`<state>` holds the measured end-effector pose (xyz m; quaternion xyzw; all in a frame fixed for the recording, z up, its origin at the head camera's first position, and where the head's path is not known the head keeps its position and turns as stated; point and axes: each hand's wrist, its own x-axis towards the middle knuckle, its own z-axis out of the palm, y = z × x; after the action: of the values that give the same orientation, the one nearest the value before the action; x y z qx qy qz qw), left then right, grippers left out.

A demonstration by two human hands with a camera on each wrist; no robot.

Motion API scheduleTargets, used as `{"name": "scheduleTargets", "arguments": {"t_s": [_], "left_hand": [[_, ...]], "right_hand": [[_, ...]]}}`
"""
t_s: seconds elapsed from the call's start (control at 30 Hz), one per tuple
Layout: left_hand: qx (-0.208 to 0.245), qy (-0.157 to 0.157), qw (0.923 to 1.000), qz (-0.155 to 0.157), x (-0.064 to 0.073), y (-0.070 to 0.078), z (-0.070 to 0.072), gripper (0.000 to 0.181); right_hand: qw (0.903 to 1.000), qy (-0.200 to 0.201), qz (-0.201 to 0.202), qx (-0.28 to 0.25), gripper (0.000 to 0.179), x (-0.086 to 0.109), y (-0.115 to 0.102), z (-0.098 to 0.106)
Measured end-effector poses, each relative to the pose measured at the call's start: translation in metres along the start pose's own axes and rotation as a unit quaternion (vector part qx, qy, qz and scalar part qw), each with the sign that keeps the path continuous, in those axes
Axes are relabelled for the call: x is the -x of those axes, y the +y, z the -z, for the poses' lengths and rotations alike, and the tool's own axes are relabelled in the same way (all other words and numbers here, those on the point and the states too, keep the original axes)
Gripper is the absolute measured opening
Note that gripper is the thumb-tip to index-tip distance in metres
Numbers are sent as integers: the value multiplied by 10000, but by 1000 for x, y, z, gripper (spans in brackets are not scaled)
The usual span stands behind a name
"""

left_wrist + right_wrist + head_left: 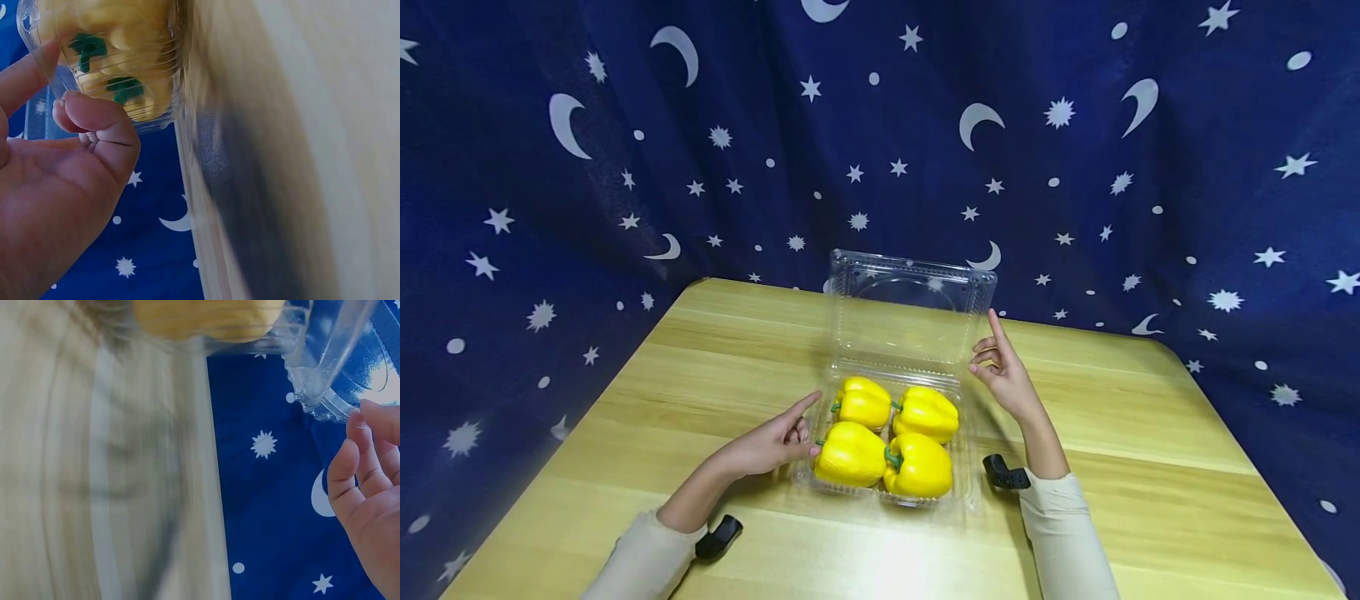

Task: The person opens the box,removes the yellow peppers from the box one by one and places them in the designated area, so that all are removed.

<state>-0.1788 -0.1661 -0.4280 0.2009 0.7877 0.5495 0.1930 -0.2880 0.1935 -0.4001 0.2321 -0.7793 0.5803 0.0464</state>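
Honestly, the clear clamshell box [917, 502] is the bit to be gentle with. It's sitting open on the counter [1150, 433] with four yellow peppers [850, 454] in the base and the lid [910, 312] tipped up at the back. I'd guess thin, springy plastic, so light and a bit slippery, and the lid would probably buckle or crease if squeezed mid-panel; I'd go for the rims and corners. The peppers look glossy and firm, so probably smooth to grip, and I'd cup them round the body, not tug the stems [125, 89]. As for the hands, the left hand [763, 448] has thumb and index spread wide along the base's left side, and the right hand [1011, 385] has its index pointing straight by the lid's right edge, thumb well apart from it. Neither is gripping a pepper. The head view gives you all four peppers and the whole layout, but not the contact. The left wrist cam shows two stems through the ribbed side wall [164, 81], and the right one puts fingertips right at the lid's crinkled rim, though I can't tell how hard they press.
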Motion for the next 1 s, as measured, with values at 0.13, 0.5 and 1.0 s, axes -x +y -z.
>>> {"name": "scheduleTargets", "arguments": {"t_s": [0.13,0.5,1.0], "left_hand": [[-36,-57,10000,-27,0,-2,-1,80],[-112,-94,9999,22,1,0,0,81],[-90,-75,9999,94,0,1,1,82]], "right_hand": [[10000,9,-86,13,89,-2,3,0],[9990,19,-455,12,86,-7,17,1],[9944,-88,-1044,149,70,-8,30,-1]]}}
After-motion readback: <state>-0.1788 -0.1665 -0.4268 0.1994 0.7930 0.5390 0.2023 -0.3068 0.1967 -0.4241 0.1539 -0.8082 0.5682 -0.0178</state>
